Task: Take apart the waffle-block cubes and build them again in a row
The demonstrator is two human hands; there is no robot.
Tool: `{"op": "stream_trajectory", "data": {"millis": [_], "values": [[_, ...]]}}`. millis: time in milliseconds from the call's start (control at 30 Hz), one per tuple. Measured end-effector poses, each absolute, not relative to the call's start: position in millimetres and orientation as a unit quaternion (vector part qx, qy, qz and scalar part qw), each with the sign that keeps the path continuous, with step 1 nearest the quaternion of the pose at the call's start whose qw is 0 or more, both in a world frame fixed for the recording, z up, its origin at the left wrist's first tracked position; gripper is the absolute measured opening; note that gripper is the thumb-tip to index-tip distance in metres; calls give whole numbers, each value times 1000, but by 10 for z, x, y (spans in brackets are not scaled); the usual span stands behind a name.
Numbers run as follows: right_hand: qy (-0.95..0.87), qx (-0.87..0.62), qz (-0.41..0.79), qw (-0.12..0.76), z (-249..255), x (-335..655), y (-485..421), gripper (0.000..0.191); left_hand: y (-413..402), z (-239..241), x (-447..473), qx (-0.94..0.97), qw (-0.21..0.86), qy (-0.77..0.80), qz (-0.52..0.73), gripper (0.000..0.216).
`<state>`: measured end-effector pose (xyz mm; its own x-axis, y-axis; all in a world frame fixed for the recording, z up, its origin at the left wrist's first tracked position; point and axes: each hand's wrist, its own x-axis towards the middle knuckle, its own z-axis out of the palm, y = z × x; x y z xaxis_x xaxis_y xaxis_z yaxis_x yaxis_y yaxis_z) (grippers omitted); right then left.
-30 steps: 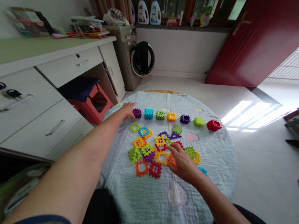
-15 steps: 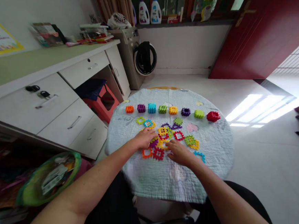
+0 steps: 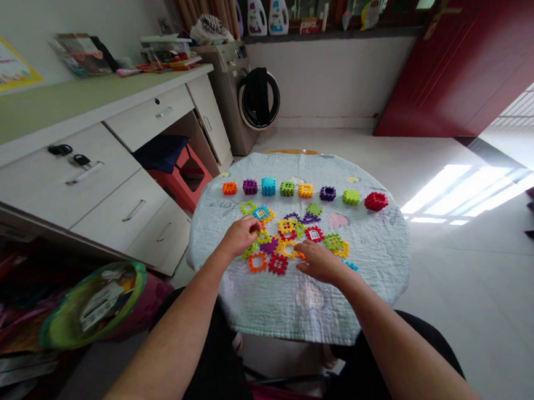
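Observation:
My left hand (image 3: 241,236) hovers at the left edge of a loose pile of flat toothed building tiles, fingers bent, nothing visible in them. Beside it are a purple tile (image 3: 269,245) and green tiles. My right hand (image 3: 317,261) is open, its fingertips touching or just over a yellow frame tile (image 3: 289,249) and an orange one. In front of the hands lie an orange frame tile (image 3: 257,262) and a red window tile (image 3: 278,264). A yellow window tile (image 3: 286,226) rests mid-pile. A blue tile (image 3: 351,266) is partly hidden by my right wrist.
Several small toothed cubes, from an orange one (image 3: 230,189) to a red one (image 3: 376,201), line the far side of the cloth-covered round table (image 3: 266,305). A drawer desk (image 3: 109,194) and a basket (image 3: 139,308) stand left. Behind is a washing machine (image 3: 236,104) with its door open.
My left hand has drawn back leftward off the pile, uncovering the purple and green tiles. My right hand stays by the yellow frame tile. The view has shifted slightly.

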<state>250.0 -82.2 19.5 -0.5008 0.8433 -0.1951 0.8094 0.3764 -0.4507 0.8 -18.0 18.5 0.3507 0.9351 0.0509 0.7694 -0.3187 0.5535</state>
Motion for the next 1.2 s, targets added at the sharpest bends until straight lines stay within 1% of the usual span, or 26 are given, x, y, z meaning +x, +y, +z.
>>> {"op": "stream_trajectory", "data": {"millis": [100, 167, 233, 367, 433, 533, 600, 667, 733, 833, 900, 1033, 1100, 1200], "values": [[-823, -506, 253, 55, 187, 2469, -806, 37, -217, 212, -48, 718, 305, 560, 280, 12], [-822, -507, 252, 60, 183, 2445, -797, 35, -241, 199, -75, 691, 341, 557, 309, 13], [-824, -505, 250, 50, 173, 2427, -794, 35, -255, 174, -100, 692, 330, 561, 313, 12], [-828, -503, 246, 19, 131, 2400, -798, 33, -248, 148, -91, 708, 266, 576, 308, 9], [-831, -499, 244, 19, 110, 2388, -800, 32, -254, 142, -30, 716, 264, 570, 305, 8], [-835, -494, 240, 26, 87, 2385, -799, 31, -299, 125, 72, 760, 293, 525, 246, 12], [-836, -494, 239, 30, 75, 2397, -796, 32, -330, 116, 78, 802, 315, 476, 177, 21], [-836, -493, 240, 32, 65, 2416, -795, 33, -336, 112, 9, 823, 315, 452, 137, 29], [-834, -495, 241, 32, 60, 2430, -795, 34, -316, 103, -110, 816, 286, 483, 143, 31], [-833, -498, 241, 25, 59, 2426, -799, 34, -277, 62, -265, 776, 211, 576, 145, 30], [-836, -493, 241, 21, 60, 2411, -803, 34, -278, 21, -286, 746, 168, 636, 98, 31], [-836, -487, 251, 4, 59, 2385, -815, 32, -317, -48, -143, 692, 137, 709, -4, 47], [-835, -488, 255, 1, 60, 2385, -819, 31, -318, -66, -70, 681, 132, 720, -13, 43], [-835, -487, 257, 1, 59, 2394, -821, 31, -271, -81, -64, 685, 147, 714, 8, 31]]}}
